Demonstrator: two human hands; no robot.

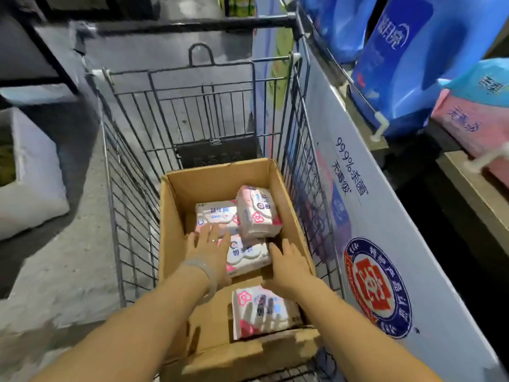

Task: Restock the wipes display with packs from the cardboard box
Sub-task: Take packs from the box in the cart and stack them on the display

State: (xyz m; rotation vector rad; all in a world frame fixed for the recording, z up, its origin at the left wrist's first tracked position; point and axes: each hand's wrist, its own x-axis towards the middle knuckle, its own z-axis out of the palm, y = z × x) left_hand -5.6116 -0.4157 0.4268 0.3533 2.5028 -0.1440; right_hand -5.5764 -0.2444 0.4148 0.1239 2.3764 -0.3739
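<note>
Wire shopping cart (192, 111) on grey concrete floor (68, 257). Right of cart: white printed panel (385, 216), blue detergent bags (399, 64) above it. Left of cart: white sack (33, 188). Beyond cart: green bottles (239, 5).

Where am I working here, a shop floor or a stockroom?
Most likely a shop aisle. A wire shopping cart carries the cardboard box of wipes packs, and a printed display stand beside it holds blue detergent pouches.

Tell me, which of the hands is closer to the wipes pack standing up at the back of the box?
Left. The left hand reaches just below and left of the upright pack; the right hand sits lower, nearer the flat pack.
</note>
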